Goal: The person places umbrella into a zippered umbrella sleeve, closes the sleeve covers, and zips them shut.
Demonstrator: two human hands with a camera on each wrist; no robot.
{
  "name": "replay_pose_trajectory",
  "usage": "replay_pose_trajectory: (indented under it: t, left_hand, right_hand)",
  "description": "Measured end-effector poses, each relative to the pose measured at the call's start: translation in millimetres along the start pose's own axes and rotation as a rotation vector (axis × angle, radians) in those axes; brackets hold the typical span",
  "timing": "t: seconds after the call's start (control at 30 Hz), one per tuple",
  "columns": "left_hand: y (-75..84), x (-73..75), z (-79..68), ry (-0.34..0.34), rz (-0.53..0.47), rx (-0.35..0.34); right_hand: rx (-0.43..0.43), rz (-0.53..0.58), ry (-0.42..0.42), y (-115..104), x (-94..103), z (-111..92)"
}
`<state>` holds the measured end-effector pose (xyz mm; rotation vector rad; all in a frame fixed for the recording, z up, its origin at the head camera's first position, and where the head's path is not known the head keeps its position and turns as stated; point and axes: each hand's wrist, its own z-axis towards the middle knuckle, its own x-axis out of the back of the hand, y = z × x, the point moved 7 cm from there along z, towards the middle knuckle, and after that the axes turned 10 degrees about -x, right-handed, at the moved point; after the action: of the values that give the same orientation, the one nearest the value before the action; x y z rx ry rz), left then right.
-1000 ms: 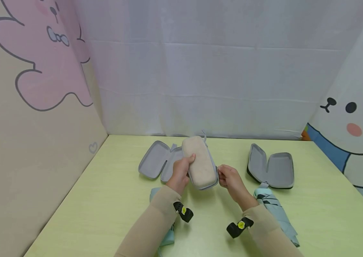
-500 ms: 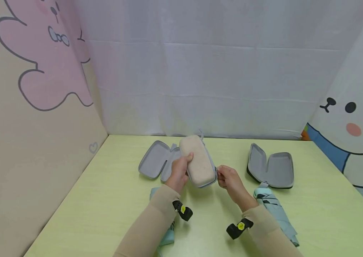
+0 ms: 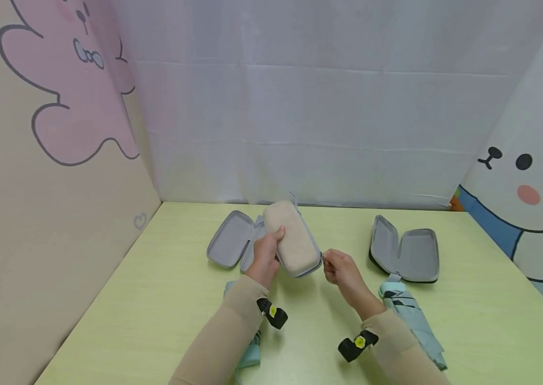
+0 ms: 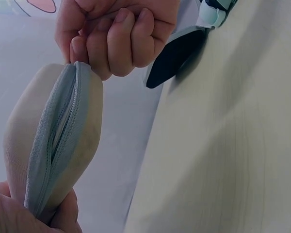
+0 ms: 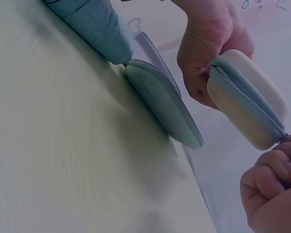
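Observation:
A cream zippered case (image 3: 291, 235) with grey-blue edging is held above the table, tilted, its strap loop at the far end. My left hand (image 3: 265, 256) grips its left side, thumb lying on the top face. At the near right corner my right hand (image 3: 341, 269) pinches the zipper pull (image 5: 284, 138), its fingers curled. The zipper (image 4: 63, 121) has a narrow gap along the edge in the left wrist view. Whatever the case contains is hidden.
Behind the held case lies an open grey case (image 3: 230, 240), partly covered. Another open grey case (image 3: 418, 254) stands at the right. A folded mint umbrella (image 3: 411, 310) lies below it; a second mint bundle (image 3: 250, 355) is mostly under the left forearm.
The cream case and my left hand have shifted slightly left and away from me. My right hand has moved only a little left, still at the near corner of the case.

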<state>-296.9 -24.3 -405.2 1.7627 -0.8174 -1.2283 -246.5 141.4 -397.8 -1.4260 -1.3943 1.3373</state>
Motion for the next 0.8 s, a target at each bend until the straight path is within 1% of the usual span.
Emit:
replay_pose_trajectory:
  t: [0.17,0.27,0.37,0.47,0.63,0.8]
  left_hand:
    - [1.1,-0.1,0.5,0.008,0.015,-0.006]
    - [2.6,0.9,0.7,0.028,0.020,-0.011]
    - [4.0,2.2,1.0,0.050,0.005,-0.011]
    - [4.2,2.3,1.3,0.054,-0.018,-0.008]
    - [4.1,0.7,0.9,0.051,-0.053,0.001]
    - [6.1,0.9,-1.2,0.063,-0.013,-0.021]
  right_hand:
    - [0.008,-0.007,0.014,-0.9,-1.1,-2.5]
    - [0.012,-0.011,0.027,-1.1,-1.2,-3.6]
    - [0.012,-0.015,0.035,-1.3,-1.9,-4.3]
    - [0.016,-0.007,0.037,-2.2,-2.1,-4.6]
    - [0.025,0.038,0.043,-2.8,-1.8,-4.2]
    - [0.036,0.088,0.075,-1.4,-3.0,-4.0]
